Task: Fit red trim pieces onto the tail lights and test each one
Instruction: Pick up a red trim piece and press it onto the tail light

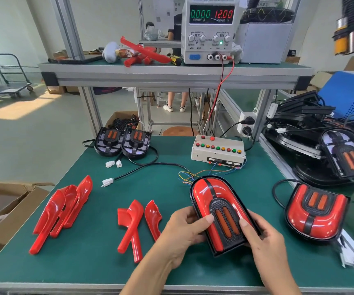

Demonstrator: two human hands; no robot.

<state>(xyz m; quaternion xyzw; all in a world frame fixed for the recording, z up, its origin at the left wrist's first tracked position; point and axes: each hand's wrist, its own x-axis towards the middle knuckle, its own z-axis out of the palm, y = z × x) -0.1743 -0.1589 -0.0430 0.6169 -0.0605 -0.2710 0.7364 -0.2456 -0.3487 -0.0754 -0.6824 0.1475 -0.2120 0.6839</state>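
Note:
A tail light (212, 196) with red trim on both sides is held over the green mat. My left hand (182, 228) grips its left edge with the thumb on top. My right hand (261, 235) grips its right edge, thumb pressing the dark centre. Its cable ends in a white plug (107, 182) lying loose on the mat. Two loose red trim pieces (139, 220) lie to the left of my hands, and a stack of red trim pieces (62, 209) lies further left. Another trimmed tail light (316, 213) rests at the right. Two untrimmed tail lights (123, 141) sit at the back left.
A test box (217, 151) with coloured buttons stands at the back of the mat, wired to a power supply (209, 28) reading 12.00 V on the upper shelf. More untrimmed lights (342, 152) pile up at the right. An open cardboard box (5, 207) sits at the left.

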